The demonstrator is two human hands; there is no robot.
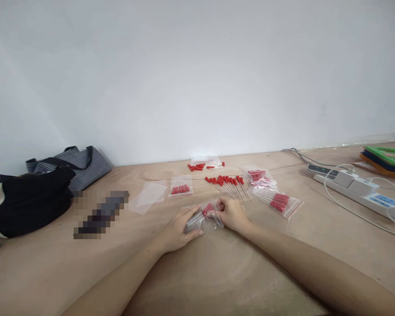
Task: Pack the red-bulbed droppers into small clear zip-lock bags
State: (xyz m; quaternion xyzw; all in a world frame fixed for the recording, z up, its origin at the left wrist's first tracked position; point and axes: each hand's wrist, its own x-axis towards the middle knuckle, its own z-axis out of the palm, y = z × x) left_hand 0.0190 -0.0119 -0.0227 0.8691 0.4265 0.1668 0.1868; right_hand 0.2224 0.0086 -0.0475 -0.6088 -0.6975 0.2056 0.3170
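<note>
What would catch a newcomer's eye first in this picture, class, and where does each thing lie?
First, the two hands at the table's centre: the left hand and right hand grip a clear bag of red-tipped droppers. Behind them, a loose row of red-capped droppers lies on the wooden table, with filled bags to its right. A striped bag sits far left, a power strip far right.

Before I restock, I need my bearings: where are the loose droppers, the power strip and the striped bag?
loose droppers (226, 183), head view, on the red bulbs.
power strip (365, 193), head view, on its white body.
striped bag (82, 164), head view, on its striped side.
</note>
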